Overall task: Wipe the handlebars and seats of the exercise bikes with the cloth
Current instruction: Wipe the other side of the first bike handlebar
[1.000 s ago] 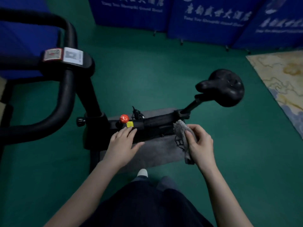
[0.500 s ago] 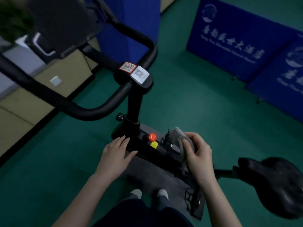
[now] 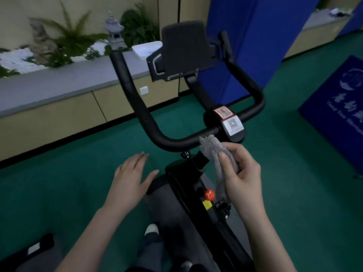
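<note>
The right hand (image 3: 241, 173) pinched the grey cloth (image 3: 214, 148) mid-frame, its tip at the handlebar (image 3: 149, 122). The left hand (image 3: 129, 177) hovered spread. Handlebar wiping seemed barely started; no seat in view.

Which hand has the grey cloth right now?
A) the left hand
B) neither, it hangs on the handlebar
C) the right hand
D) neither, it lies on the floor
C: the right hand grips the cloth near the handlebar, while the left hand, fingers straight, holds nothing.
</note>
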A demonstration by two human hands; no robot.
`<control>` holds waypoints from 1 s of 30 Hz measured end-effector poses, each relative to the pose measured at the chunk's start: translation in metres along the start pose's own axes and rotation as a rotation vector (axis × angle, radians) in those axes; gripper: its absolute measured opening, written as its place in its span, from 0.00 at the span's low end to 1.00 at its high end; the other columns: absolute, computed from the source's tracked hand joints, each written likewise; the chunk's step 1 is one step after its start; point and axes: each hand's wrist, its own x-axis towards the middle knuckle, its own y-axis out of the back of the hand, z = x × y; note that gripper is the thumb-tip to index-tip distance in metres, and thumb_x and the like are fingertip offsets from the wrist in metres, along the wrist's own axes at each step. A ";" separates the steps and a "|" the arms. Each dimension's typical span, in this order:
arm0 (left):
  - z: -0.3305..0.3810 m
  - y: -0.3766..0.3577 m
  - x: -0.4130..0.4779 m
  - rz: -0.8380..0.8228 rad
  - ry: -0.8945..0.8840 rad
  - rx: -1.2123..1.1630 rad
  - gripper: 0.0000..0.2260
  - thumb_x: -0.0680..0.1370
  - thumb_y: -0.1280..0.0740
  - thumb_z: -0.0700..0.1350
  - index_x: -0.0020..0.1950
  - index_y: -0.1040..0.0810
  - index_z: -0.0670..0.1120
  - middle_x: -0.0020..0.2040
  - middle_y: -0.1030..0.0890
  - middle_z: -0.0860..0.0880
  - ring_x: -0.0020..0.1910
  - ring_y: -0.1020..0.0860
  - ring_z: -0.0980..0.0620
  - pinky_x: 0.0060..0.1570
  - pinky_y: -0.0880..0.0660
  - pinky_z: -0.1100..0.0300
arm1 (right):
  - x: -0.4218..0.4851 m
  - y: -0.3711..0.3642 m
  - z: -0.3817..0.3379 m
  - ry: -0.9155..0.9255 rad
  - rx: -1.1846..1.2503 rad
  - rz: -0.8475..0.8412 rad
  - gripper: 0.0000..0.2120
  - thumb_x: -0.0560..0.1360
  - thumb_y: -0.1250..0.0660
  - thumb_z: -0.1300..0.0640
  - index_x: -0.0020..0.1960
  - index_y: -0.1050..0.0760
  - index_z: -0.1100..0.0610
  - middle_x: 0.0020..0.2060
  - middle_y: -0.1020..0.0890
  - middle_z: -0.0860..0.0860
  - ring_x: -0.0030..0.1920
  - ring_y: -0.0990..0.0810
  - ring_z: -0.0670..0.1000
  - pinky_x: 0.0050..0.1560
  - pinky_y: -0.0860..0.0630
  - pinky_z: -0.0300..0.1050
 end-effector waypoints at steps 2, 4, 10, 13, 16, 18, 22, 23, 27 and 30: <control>-0.009 0.011 0.012 0.038 0.028 -0.029 0.31 0.76 0.48 0.63 0.76 0.39 0.49 0.75 0.37 0.51 0.74 0.40 0.52 0.72 0.46 0.54 | 0.017 -0.015 -0.008 0.029 0.019 -0.021 0.10 0.77 0.35 0.63 0.49 0.21 0.49 0.43 0.17 0.39 0.47 0.20 0.41 0.47 0.27 0.32; -0.018 0.021 0.026 0.074 0.044 -0.046 0.30 0.77 0.47 0.62 0.76 0.39 0.49 0.75 0.36 0.51 0.74 0.40 0.52 0.72 0.45 0.54 | 0.034 -0.031 -0.014 0.062 0.028 -0.035 0.09 0.77 0.35 0.63 0.50 0.21 0.50 0.44 0.18 0.39 0.47 0.20 0.41 0.48 0.27 0.32; -0.040 0.050 0.067 0.165 0.043 -0.108 0.33 0.75 0.51 0.64 0.75 0.38 0.48 0.73 0.34 0.51 0.73 0.38 0.52 0.72 0.43 0.53 | 0.080 -0.078 -0.025 0.112 -0.009 -0.095 0.07 0.78 0.36 0.63 0.51 0.22 0.53 0.45 0.18 0.41 0.49 0.20 0.43 0.50 0.26 0.37; -0.050 0.063 0.087 0.213 0.014 -0.156 0.32 0.75 0.51 0.64 0.75 0.37 0.48 0.72 0.32 0.51 0.72 0.37 0.52 0.71 0.42 0.54 | 0.097 -0.099 -0.030 0.141 -0.041 -0.105 0.07 0.78 0.36 0.63 0.51 0.22 0.54 0.45 0.18 0.44 0.49 0.20 0.44 0.50 0.25 0.38; -0.057 0.076 0.105 0.250 -0.008 -0.262 0.31 0.76 0.50 0.63 0.75 0.37 0.49 0.71 0.32 0.51 0.71 0.36 0.53 0.72 0.41 0.54 | 0.113 -0.118 -0.036 0.158 -0.074 -0.108 0.06 0.78 0.36 0.63 0.51 0.22 0.55 0.46 0.18 0.46 0.49 0.20 0.44 0.49 0.26 0.38; -0.060 0.085 0.118 0.270 -0.016 -0.354 0.30 0.77 0.49 0.64 0.75 0.37 0.50 0.71 0.32 0.52 0.70 0.36 0.54 0.72 0.39 0.53 | 0.122 -0.130 -0.041 0.177 -0.098 -0.100 0.06 0.78 0.36 0.62 0.51 0.22 0.55 0.45 0.19 0.47 0.48 0.21 0.44 0.47 0.28 0.35; -0.057 0.098 0.146 0.337 -0.005 -0.548 0.28 0.77 0.45 0.62 0.74 0.37 0.51 0.69 0.29 0.53 0.67 0.32 0.58 0.66 0.37 0.62 | 0.140 -0.152 -0.052 0.239 -0.118 -0.079 0.06 0.78 0.37 0.61 0.52 0.22 0.54 0.45 0.19 0.45 0.47 0.21 0.43 0.46 0.29 0.35; -0.055 0.100 0.153 0.367 -0.008 -0.605 0.26 0.78 0.43 0.59 0.74 0.36 0.50 0.67 0.28 0.53 0.65 0.30 0.59 0.64 0.36 0.63 | 0.144 -0.158 -0.056 0.260 -0.112 -0.069 0.06 0.78 0.37 0.60 0.52 0.22 0.54 0.45 0.19 0.45 0.47 0.21 0.43 0.47 0.28 0.36; -0.048 0.111 0.175 0.455 0.028 -0.819 0.21 0.79 0.36 0.50 0.72 0.32 0.48 0.62 0.24 0.55 0.57 0.25 0.59 0.60 0.28 0.61 | 0.172 -0.181 -0.075 0.355 -0.128 -0.053 0.07 0.77 0.38 0.60 0.52 0.22 0.55 0.44 0.19 0.51 0.46 0.21 0.47 0.47 0.25 0.45; -0.040 0.116 0.188 0.457 0.102 -1.035 0.19 0.78 0.33 0.46 0.68 0.28 0.47 0.59 0.22 0.51 0.54 0.22 0.58 0.53 0.27 0.67 | 0.199 -0.201 -0.092 0.431 -0.167 -0.089 0.07 0.77 0.38 0.61 0.52 0.23 0.55 0.45 0.19 0.53 0.47 0.21 0.50 0.47 0.25 0.46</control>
